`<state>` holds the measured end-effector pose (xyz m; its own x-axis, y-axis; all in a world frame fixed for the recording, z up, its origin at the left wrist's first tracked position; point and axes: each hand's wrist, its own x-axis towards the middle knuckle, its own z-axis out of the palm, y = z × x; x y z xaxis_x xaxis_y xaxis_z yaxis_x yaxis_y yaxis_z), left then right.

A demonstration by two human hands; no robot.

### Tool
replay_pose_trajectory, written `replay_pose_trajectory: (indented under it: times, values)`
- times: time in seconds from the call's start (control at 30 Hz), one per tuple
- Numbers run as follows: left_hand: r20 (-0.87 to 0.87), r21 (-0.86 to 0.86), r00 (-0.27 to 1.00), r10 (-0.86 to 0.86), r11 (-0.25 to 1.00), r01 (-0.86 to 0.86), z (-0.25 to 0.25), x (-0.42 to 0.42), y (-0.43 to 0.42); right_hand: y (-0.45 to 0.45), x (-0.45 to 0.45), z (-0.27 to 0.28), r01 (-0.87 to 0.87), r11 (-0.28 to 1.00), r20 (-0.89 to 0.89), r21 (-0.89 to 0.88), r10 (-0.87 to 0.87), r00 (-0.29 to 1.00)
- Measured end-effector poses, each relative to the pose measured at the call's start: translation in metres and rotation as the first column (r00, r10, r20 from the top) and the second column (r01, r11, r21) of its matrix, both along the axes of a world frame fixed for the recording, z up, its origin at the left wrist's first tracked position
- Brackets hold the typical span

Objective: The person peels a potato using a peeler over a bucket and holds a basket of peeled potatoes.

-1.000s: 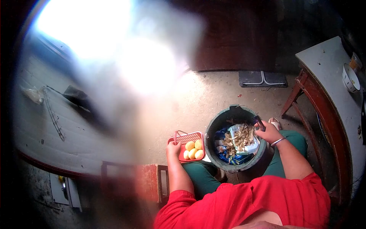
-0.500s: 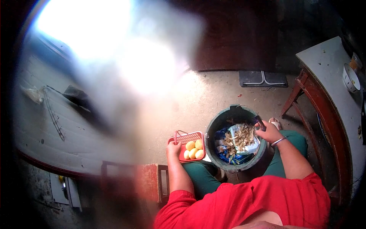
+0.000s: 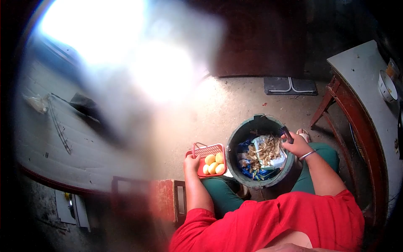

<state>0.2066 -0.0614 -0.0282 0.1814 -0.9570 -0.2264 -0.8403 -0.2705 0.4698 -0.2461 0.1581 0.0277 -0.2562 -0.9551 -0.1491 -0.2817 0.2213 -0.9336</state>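
Note:
My left hand (image 3: 191, 163) is closed on the side of a red plastic basket (image 3: 215, 149), near its handle. Inside lie several smooth yellow, rounded pieces (image 3: 210, 158) that look like peeled potatoes. Between my legs stands a green bin (image 3: 257, 124), just right of the basket. It contains brownish peelings (image 3: 268, 150) on top of blue and white plastic bags (image 3: 261, 173). Over the bin's right rim, my right hand (image 3: 299, 146) grips a dark-handled tool (image 3: 287, 134); its working end cannot be made out.
At the right is a pale-topped table (image 3: 357, 63) with red-brown legs and a white bowl (image 3: 387, 87) on it. Another pale table (image 3: 84, 164) fills the left side. A red wooden stool (image 3: 163, 199) stands by my left arm. A folded dark item (image 3: 289, 86) lies on the floor ahead.

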Motion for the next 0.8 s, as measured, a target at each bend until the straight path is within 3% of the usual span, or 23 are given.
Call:
replay_pose_trajectory:
  times: [0.37,0.8]
  values:
    - [0.032,0.036,0.999,-0.012,0.999,0.011,-0.002,0.002,-0.003,0.001,0.002,0.008,-0.003,1.000,-0.052,0.000,0.003,0.999]
    - [-0.001,0.045,1.000,0.028,0.999,-0.028,0.008,-0.005,0.004,0.000,0.000,-0.003,-0.007,1.000,0.074,-0.007,0.008,0.997]
